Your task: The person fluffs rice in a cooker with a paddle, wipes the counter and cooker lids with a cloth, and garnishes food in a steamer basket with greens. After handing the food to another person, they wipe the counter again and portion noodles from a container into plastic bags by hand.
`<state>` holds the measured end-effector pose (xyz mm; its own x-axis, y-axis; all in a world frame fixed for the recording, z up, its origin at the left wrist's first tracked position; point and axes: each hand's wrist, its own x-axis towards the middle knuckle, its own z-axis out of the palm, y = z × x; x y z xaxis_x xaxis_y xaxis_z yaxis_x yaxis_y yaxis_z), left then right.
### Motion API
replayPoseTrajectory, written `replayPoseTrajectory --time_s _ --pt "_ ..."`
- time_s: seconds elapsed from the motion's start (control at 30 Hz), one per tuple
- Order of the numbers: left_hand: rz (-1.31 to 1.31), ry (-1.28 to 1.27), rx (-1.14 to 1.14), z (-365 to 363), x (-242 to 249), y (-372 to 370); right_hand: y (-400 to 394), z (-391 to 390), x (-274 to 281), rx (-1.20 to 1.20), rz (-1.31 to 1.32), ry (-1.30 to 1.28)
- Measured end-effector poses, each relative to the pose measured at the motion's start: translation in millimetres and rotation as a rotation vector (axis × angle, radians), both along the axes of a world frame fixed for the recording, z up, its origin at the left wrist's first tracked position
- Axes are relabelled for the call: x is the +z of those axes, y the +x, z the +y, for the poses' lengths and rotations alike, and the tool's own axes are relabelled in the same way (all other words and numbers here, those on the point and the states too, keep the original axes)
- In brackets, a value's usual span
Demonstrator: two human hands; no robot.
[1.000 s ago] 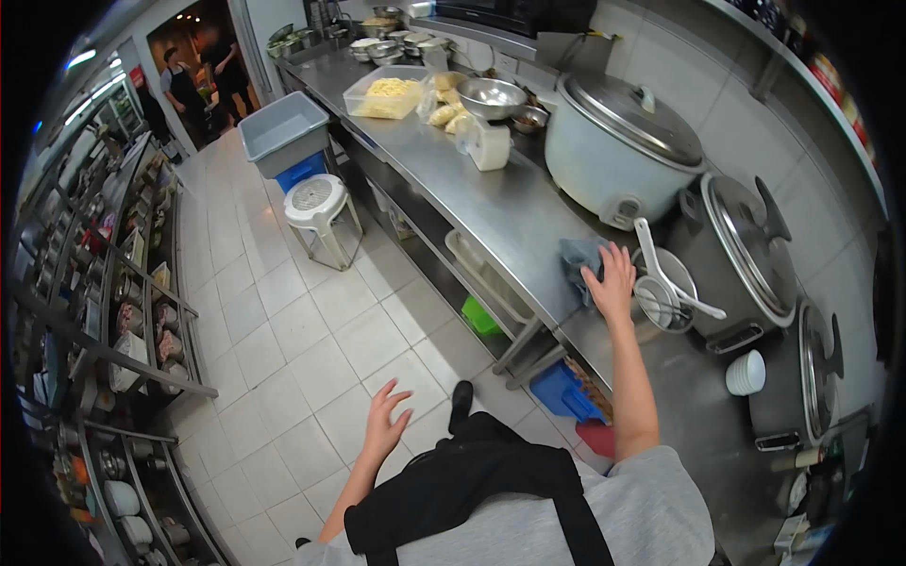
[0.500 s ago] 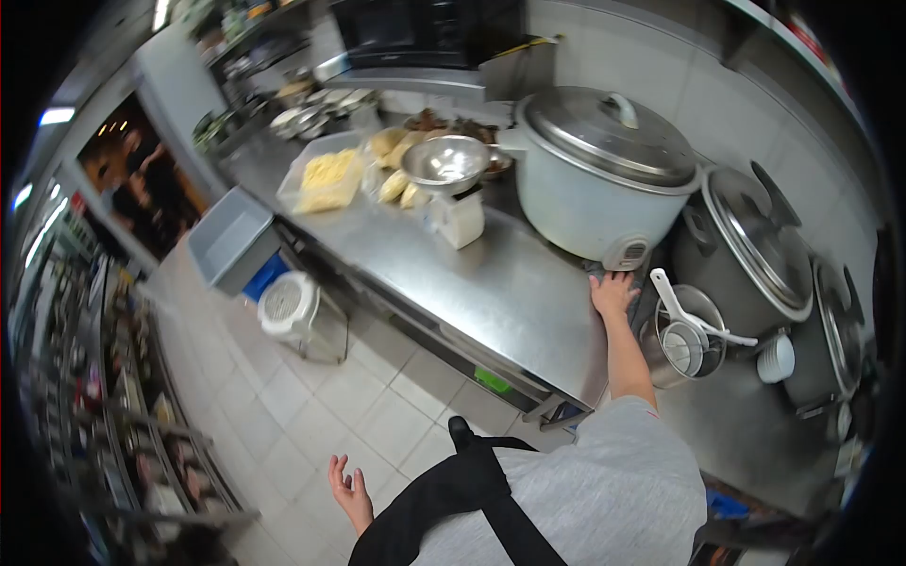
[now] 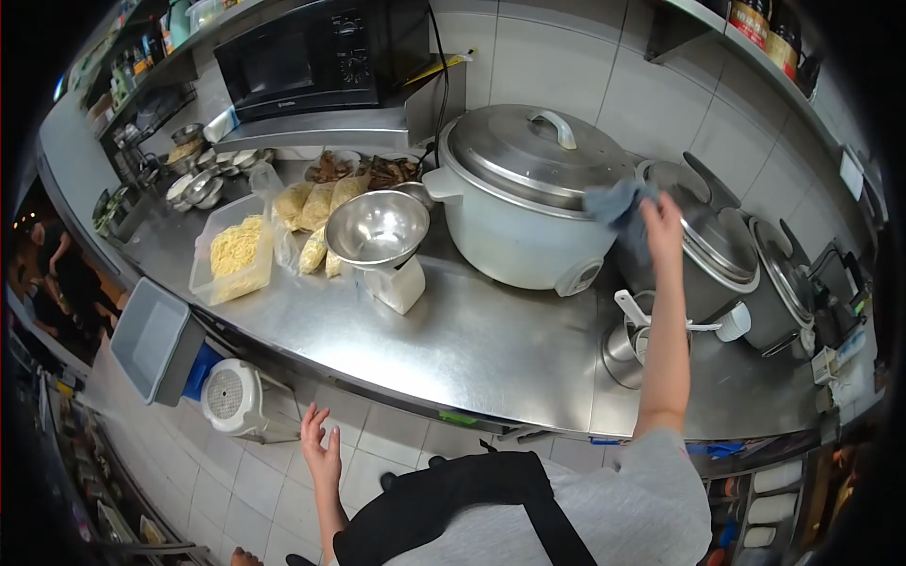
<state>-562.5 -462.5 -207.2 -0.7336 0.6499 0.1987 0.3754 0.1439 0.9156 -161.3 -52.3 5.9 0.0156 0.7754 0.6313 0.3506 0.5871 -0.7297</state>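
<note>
My right hand is closed on a blue-grey cloth, raised beside the big rice cooker. The cloth hangs in front of the right rim of the cooker's steel lid and is a little blurred. The pale rice cooker stands on the counter with its lid on. Below my right forearm is a steel pot with white-handled utensils in it. My left hand hangs over the floor in front of the counter, fingers apart and holding nothing.
A white scale carries a steel bowl. Left of it are bags of food and a plastic tub of yellow shreds. Lidded dark pots stand at right. A grey bin and white stool are by the counter. People stand far left.
My right hand has lifted off the counter with the cloth, up to the rice cooker's lid rim. My view has turned toward the counter. The left hand stays open.
</note>
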Motion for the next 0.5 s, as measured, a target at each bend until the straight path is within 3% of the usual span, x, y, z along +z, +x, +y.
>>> replayPoseTrajectory --time_s 0.07,0.13,0.17,0.23,0.33,0.4,0.43,0.5 --pt "0.047 -0.022 -0.073 23 16 -9 -8 41 40 -0.327 -0.160 0.370" --pt "0.063 -0.007 -0.113 41 25 -22 -9 108 58 -0.500 -0.448 0.201" --pt "0.100 0.008 -0.142 48 29 -29 -14 139 54 -0.505 -0.448 0.210" --pt "0.149 0.014 -0.171 56 34 -42 -31 188 38 -0.488 -0.762 -0.333" --pt "0.205 -0.029 -0.186 48 25 -76 -55 181 18 -0.547 -0.870 -0.182" --pt "0.161 -0.046 -0.195 34 15 -101 -42 187 20 -0.361 -0.891 -0.189" --pt "0.103 -0.061 -0.161 28 9 -114 -52 163 22 -0.432 -0.920 -0.059" --pt "0.056 -0.080 -0.118 20 2 -140 -78 131 14 -0.489 -0.756 -0.064"
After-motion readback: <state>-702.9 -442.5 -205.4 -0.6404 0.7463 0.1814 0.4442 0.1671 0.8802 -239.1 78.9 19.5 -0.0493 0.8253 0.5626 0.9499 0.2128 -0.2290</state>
